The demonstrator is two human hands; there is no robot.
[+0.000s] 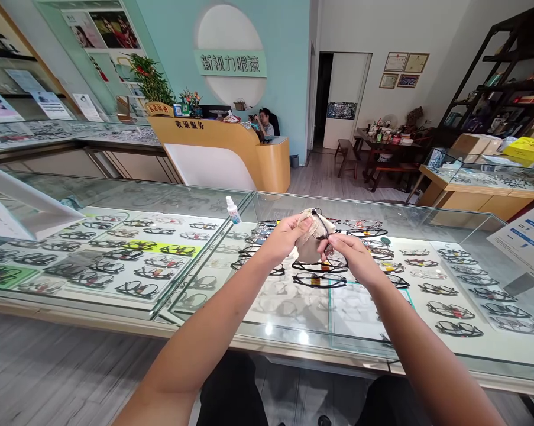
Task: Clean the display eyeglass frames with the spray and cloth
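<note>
Both my hands meet above a glass display counter (288, 331). My left hand (288, 235) pinches a beige cleaning cloth (310, 244) that is wrapped round a pair of dark-framed glasses (324, 232). My right hand (349, 251) grips the same glasses and cloth from the right, fingers closed. Most of the frame is hidden by the cloth and fingers. A small white spray bottle (232, 209) with a blue label stands on the counter glass to the left of my hands.
Under the glass lie rows of several eyeglass frames (453, 307). More display cases stand left (71, 133) and right (484, 177). A person (263, 121) sits behind a yellow reception desk (231, 154). A dark wooden table with chairs (382, 154) stands by the far wall.
</note>
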